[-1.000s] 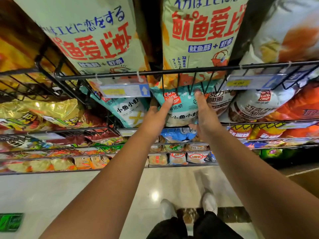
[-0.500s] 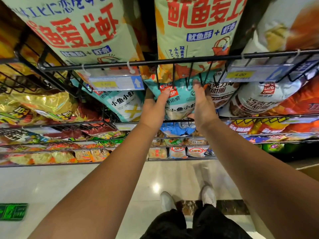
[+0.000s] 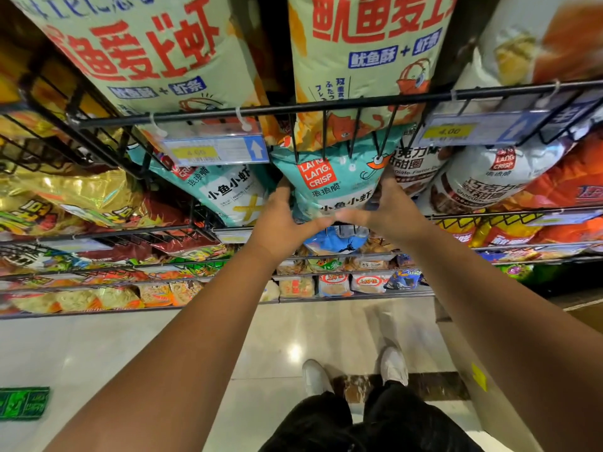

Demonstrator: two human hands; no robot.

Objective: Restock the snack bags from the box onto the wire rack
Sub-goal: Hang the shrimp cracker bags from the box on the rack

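A teal snack bag (image 3: 332,181) marked LANG LANG CRISP stands in the wire rack (image 3: 326,109), just under the upper shelf's black front bar. My left hand (image 3: 282,220) cups its lower left side, fingers tucked behind the bag. On the lower right side my right hand (image 3: 393,212) holds it with fingers reaching up along the edge. Both thumbs meet under the bag's bottom. A second teal bag (image 3: 228,194) leans to its left.
Large pale-green bags (image 3: 368,60) fill the shelf above, white chocolate-snack bags (image 3: 483,181) sit to the right, gold and red bags (image 3: 65,197) to the left. Price tags (image 3: 215,151) hang on the bar. A brown box edge (image 3: 470,363) stands by my feet, right.
My hands have dropped from the bag's upper part to its lower end, and the thumbs have swung in beneath it. The view has moved closer to the rack.
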